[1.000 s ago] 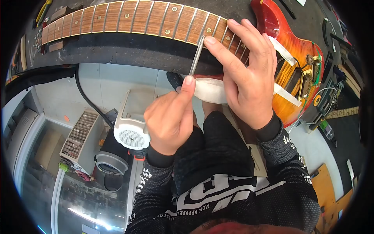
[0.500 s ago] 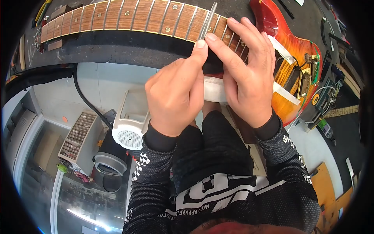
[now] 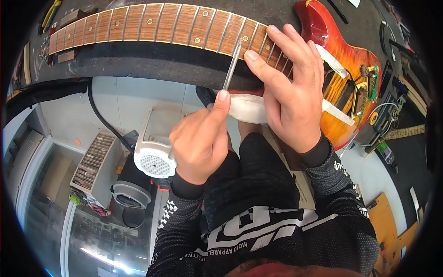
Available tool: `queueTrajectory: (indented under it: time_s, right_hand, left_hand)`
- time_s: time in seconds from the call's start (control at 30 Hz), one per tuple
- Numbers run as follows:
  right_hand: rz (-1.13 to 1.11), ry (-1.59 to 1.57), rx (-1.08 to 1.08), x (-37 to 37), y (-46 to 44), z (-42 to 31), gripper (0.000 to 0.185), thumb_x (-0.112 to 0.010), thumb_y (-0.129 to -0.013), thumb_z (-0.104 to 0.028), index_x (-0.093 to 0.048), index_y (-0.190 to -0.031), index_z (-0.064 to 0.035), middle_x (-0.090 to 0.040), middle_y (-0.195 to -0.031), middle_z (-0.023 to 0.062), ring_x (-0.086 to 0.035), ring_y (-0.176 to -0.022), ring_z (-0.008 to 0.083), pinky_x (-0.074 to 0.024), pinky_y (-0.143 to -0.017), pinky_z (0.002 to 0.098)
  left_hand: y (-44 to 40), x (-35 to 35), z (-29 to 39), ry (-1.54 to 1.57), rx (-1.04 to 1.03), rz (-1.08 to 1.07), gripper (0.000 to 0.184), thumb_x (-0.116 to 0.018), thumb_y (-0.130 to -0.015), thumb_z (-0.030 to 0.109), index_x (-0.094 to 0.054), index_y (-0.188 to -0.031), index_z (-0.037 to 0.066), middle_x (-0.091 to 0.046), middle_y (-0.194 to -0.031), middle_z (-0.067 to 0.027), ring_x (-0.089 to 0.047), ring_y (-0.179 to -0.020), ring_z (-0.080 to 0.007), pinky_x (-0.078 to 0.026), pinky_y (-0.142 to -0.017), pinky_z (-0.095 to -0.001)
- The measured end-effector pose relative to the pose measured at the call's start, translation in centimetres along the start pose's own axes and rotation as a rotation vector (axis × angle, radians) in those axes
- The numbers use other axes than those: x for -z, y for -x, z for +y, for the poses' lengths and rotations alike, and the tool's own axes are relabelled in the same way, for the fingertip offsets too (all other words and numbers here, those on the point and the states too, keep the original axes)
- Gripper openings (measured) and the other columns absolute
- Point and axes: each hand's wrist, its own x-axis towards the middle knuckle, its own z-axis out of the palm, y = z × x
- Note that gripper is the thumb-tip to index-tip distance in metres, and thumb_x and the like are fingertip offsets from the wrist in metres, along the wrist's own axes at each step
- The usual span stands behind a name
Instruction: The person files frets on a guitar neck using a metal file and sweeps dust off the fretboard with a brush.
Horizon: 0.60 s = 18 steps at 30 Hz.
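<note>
A thin grey metal file (image 3: 232,67) is pinched in my left hand (image 3: 199,141), thumb lying along its near end. Its far tip reaches over the near edge of the guitar's wooden fretboard (image 3: 138,24), close to one of the metal frets. My right hand (image 3: 295,87) lies over the upper end of the neck with fingers stretched and apart; two fingertips are at the fretboard. Beyond it is the sunburst electric guitar body (image 3: 348,51), with strips of white tape (image 3: 339,112) across it. My right hand hides part of the neck joint.
The neck lies above a dark workbench (image 3: 115,64), with small wooden blocks (image 3: 66,56) beside it. Below the bench edge stand a white stool (image 3: 154,164), a black bin (image 3: 131,184) and a rack (image 3: 94,159). Tools and a tape measure (image 3: 404,132) lie at the right.
My left hand has drawn the file back toward my body, so its tip moved from beyond the fretboard's far edge to near its close edge. My right hand has barely moved.
</note>
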Motion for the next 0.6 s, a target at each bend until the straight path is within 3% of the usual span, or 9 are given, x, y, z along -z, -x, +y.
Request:
queueTrajectory:
  time_s: [0.17, 0.37, 0.6]
  right_hand:
    - [0.014, 0.023, 0.010, -0.3, 0.0, 0.1, 0.067, -0.069, -0.083, 0.010, -0.082, -0.139, -0.0235, -0.062, -0.163, 0.0167, -0.054, -0.156, 0.0414, -0.0345, -0.130, 0.0625]
    - [-0.013, -0.012, -0.001, 0.1, 0.0, 0.0, 0.067, -0.069, -0.083, 0.010, -0.082, -0.139, -0.0239, -0.062, -0.163, 0.0166, -0.054, -0.156, 0.0409, -0.0344, -0.130, 0.0622]
    - [-0.008, -0.008, 0.012, 0.0, 0.1, 0.2, 0.066, -0.070, -0.083, 0.010, -0.082, -0.139, -0.0240, -0.062, -0.163, 0.0165, -0.054, -0.156, 0.0408, -0.0344, -0.130, 0.0622]
  left_hand:
    - [-3.2, -1.8, -0.6, 0.042, -0.040, 0.048, 0.060, -0.074, -0.085, -0.016, -0.076, -0.143, 0.000, -0.059, -0.072, -0.0105, -0.060, -0.059, -0.0279, -0.050, -0.057, -0.0404]
    - [3.4, 1.1, -0.1, -0.058, 0.011, -0.035, 0.062, -0.077, -0.079, -0.016, -0.079, -0.139, 0.000, -0.053, -0.069, -0.0068, -0.056, -0.056, -0.0257, -0.047, -0.056, -0.0412]
    - [2.9, 1.2, 0.2, -0.061, 0.014, -0.060, 0.065, -0.076, -0.078, -0.016, -0.079, -0.141, 0.001, -0.054, -0.070, -0.0063, -0.056, -0.056, -0.0252, -0.048, -0.056, -0.0399]
